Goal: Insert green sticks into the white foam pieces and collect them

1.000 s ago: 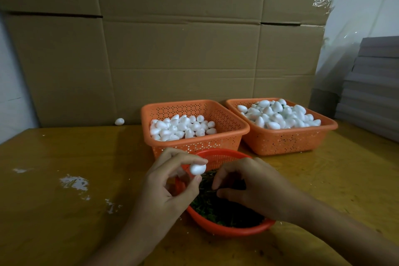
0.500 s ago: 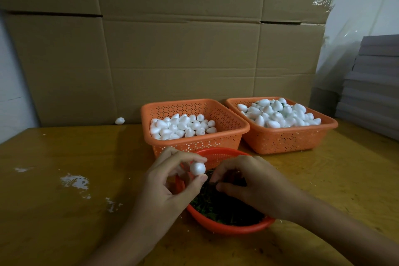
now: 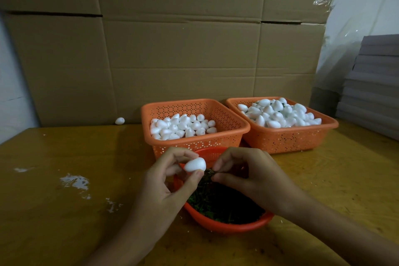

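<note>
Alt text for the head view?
Left hand pinches a white foam piece; right hand pinches a green stick beside it, above a red bowl of sticks. Behind stand a left basket and right basket of foam pieces.

- One camera, worn on my head, looks forward and down across the wooden table (image 3: pixel 64 233)
- My left hand (image 3: pixel 164 188) and right hand (image 3: pixel 254 181) enter the frame at its bottom edge, close under the lens, meeting low in mid-frame where I pinch the white foam piece (image 3: pixel 195 164) and green stick (image 3: pixel 209 172)
- The red bowl (image 3: pixel 226 228) lies just beneath them; the left orange basket (image 3: pixel 194 146) and right orange basket (image 3: pixel 287 142) stand farther back
- Straight ahead the cardboard wall (image 3: pixel 172 60) fills the upper half
</note>
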### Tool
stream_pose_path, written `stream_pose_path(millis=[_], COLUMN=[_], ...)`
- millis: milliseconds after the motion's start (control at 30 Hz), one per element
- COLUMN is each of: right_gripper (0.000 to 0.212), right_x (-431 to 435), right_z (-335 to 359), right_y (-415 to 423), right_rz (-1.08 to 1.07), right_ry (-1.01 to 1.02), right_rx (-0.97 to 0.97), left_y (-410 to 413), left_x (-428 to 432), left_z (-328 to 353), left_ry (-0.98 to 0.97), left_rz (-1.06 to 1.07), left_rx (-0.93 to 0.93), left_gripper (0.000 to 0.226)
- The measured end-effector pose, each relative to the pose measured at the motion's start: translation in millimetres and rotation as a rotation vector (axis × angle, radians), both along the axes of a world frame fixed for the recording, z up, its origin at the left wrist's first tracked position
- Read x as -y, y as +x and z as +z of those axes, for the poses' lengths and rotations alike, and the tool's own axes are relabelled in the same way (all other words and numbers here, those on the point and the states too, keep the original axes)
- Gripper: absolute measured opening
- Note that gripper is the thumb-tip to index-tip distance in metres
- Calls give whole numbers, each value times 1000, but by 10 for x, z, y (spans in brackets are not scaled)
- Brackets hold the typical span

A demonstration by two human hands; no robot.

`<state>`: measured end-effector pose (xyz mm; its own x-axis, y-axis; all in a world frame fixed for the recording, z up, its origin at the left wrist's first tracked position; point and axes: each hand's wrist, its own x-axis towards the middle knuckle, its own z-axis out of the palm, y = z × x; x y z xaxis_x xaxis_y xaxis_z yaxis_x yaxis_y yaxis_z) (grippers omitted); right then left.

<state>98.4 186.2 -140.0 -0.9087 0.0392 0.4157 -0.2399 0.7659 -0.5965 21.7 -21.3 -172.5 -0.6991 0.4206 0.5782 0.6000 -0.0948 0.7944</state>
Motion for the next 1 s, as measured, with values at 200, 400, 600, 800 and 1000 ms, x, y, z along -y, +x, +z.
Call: stream_pose_path(millis=[200, 400, 600, 800, 1000], right_gripper=[11, 12, 18, 20, 14], right_x=[14, 12, 31, 96, 130], right_z=[14, 27, 29, 39, 83], right_y=[-2, 8, 21, 59, 99], right_rz=[-8, 0, 50, 90, 28], right_ry=[-117, -194, -281, -239, 35], right_rx=[-37, -50, -49, -51, -148], left_y=[-21, -29, -34, -75, -104], left_x=[10, 20, 22, 27, 24], left_z=[-25, -27, -12, -12, -25], left_ry=[11, -12, -11, -38, -36], left_rz=[5, 2, -1, 2, -4], left_rx=[27, 13, 17, -8, -13], left_gripper=[24, 24, 25, 29, 29])
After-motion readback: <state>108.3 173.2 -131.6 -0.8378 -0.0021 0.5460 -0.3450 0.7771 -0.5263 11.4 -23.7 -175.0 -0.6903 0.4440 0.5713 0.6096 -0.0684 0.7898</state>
